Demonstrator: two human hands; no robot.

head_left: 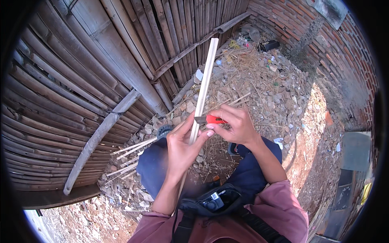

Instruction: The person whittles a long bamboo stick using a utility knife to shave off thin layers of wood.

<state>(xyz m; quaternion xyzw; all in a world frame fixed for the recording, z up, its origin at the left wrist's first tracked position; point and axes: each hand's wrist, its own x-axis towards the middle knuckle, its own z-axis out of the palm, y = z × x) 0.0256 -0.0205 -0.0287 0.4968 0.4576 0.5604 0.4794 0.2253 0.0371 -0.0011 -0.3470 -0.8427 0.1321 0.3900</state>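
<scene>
Left hand, thumb extended, clasps pale wooden strips, count unclear; right hand, fingers curled, grips one red-handled knife, blade between hands.

Strip – matt wood; cutter – smooth plastic, metal blade; trousers of matt cloth; wall, rough brick.

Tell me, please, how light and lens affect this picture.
Head view: sun brightens the ground at right, while the red-handled knife and pale strips sit in shade; head view: the bamboo wall and brick wall bow toward the dark rim.
</scene>
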